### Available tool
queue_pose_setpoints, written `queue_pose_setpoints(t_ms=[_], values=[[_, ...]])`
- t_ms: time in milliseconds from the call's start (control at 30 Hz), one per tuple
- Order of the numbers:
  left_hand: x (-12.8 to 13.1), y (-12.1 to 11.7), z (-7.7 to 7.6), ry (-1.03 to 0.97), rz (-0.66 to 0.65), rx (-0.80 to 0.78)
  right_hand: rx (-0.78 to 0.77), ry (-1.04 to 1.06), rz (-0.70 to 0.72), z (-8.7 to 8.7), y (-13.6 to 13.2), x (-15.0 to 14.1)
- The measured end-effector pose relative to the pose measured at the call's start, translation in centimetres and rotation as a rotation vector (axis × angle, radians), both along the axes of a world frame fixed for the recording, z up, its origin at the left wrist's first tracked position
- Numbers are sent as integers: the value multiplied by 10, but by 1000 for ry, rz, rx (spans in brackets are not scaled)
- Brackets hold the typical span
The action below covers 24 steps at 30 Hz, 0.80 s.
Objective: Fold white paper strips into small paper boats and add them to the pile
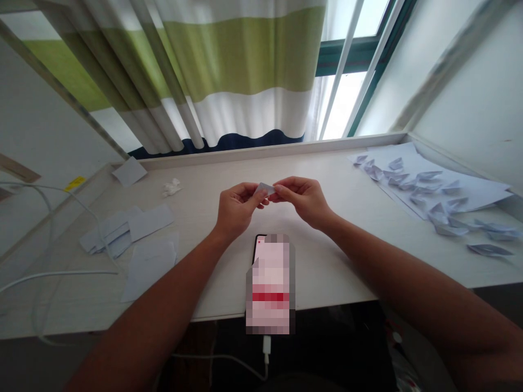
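Between my two hands is a small folded piece of white paper (265, 188), raised over the middle of the desk. My left hand (239, 207) pinches its left part, the thumb lying across the front. At the right end, the thumb and fingertips of my right hand (302, 198) grip the same paper. Part of the paper is hidden by my fingers. Several folded paper boats (427, 182) lie on the right side, some on large white sheets (486, 188). Loose paper pieces (151, 220) lie on the left.
A phone (269, 283) with a plugged-in cable (266, 345) sits at the desk's front edge, its screen blurred. Crumpled paper (171, 188) lies at the back left. White cables (61, 275) cross the left side. A raised rim (261, 148) runs along the back, before a curtain (245, 60).
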<state>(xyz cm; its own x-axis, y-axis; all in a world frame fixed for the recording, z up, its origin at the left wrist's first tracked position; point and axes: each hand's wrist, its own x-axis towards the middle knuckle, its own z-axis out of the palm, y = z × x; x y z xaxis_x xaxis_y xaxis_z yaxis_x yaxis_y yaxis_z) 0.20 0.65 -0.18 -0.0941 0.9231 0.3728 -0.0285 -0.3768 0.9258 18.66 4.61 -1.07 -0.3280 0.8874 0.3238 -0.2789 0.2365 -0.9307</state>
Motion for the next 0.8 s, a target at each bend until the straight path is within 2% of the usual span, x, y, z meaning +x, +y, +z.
queue_pose_setpoints(t_ms=[200, 433, 667, 800], values=[[-2, 0, -1, 26, -23, -14, 28, -127, 106, 4, 5, 8], [-2, 1, -2, 31, -30, 13, 48, -101, 161, 5, 7, 12], [-7, 3, -4, 164, -46, 63, -43, -165, 291, 4, 10, 17], [-8, 5, -5, 134, 67, 128, 4, -109, 227, 4, 10, 15]])
